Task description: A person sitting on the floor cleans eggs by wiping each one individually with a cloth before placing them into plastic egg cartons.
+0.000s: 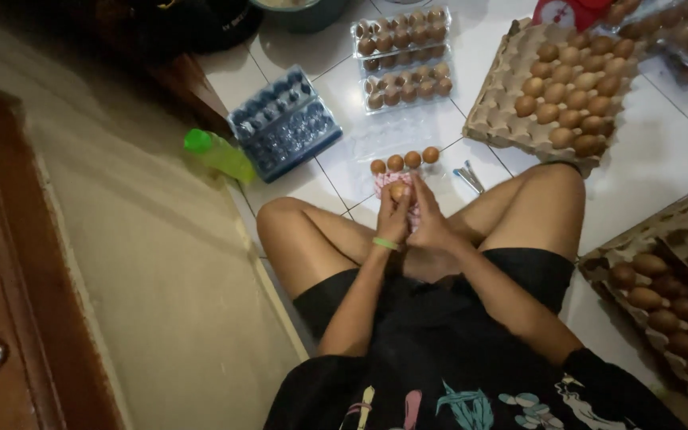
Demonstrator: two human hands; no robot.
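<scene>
- Person sits cross-legged on a white tiled floor (pixel 662 151), both hands raised together between the knees.
- Left hand (pixel 392 216) wears a green wristband (pixel 385 243); its fingers are closed around a brown egg (pixel 397 191), held upright at the fingertips.
- Right hand (pixel 430 223) presses against the same egg from the other side, fingers wrapped on it; a pink patterned cloth (pixel 381 182) shows behind and around the egg, touching both hands.
- Just beyond the hands, a row of four brown eggs (pixel 404 161) lies in a clear plastic carton on the floor.
- A small metal tool (pixel 469 176) lies on the tiles to the right of that row; kind cannot be told.
- Farther out: two clear plastic cartons (pixel 404 57) filled with eggs, side by side.
- To their left, a stack of empty clear cartons (pixel 284 121), with a green bottle (pixel 219 153) lying beside it.
- Right of centre, a grey paper-pulp tray (pixel 494 95) partly filled with brown eggs.
- At the right edge, near the knee, another pulp tray (pixel 678 231) holding darker eggs.
</scene>
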